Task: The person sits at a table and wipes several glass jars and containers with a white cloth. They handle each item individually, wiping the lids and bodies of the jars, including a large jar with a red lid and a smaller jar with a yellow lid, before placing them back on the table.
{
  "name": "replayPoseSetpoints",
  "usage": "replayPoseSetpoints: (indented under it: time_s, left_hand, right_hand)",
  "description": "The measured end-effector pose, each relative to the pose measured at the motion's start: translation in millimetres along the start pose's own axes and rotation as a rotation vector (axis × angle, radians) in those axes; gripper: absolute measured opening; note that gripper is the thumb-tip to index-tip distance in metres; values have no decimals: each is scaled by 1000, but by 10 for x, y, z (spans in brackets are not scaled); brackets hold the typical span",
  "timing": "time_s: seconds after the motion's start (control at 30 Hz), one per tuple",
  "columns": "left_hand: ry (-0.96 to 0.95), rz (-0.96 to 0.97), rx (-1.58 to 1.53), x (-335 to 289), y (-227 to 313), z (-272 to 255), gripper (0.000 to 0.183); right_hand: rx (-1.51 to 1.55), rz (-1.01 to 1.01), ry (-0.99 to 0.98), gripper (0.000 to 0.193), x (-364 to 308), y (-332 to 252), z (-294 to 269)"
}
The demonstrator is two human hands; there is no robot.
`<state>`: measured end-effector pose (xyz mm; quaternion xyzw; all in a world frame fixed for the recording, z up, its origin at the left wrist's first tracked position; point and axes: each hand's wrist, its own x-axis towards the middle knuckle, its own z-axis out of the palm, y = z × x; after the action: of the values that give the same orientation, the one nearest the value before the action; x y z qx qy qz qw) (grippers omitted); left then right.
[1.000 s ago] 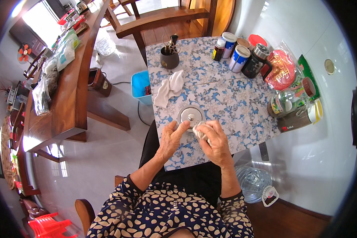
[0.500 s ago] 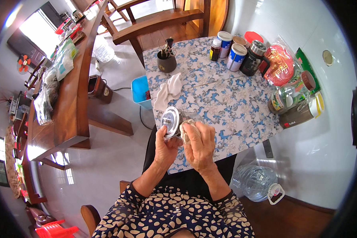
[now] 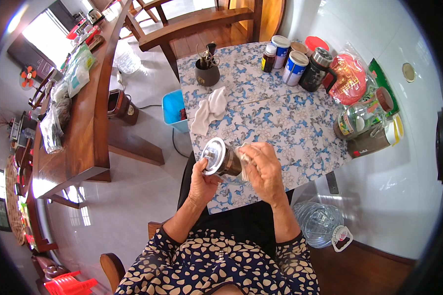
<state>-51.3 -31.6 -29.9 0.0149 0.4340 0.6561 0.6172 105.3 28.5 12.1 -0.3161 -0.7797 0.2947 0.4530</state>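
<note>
just beyond the lidded jar, white cloth and dark pot

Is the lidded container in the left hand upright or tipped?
The container is tipped: its silver lid leans leftward, and its side wall shows, running right from the lid.

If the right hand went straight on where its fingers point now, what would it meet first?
Beyond its own pale cloth, the right hand would probably meet the lidded jar in the left hand; cloth and jar may already touch, as depth is unclear.
</note>
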Motion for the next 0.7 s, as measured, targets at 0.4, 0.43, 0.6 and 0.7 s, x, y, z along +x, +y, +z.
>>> replayPoseSetpoints:
  time_s: [0.4, 0.43, 0.6, 0.7]
  left_hand:
    - [-342, 58, 43, 58, -36, -225, 45]
    - [-378, 30, 16, 73, -44, -256, 44]
    - [-373, 6, 44, 22, -3, -133, 43]
    - [-357, 12, 57, 60, -16, -195, 47]
  right_hand:
    - [237, 133, -275, 24, 179, 88, -173]
    - [327, 174, -332, 24, 197, 131, -185]
    - [532, 362, -405, 22, 171, 227, -213]
    - [390, 205, -348, 26, 146, 87, -252]
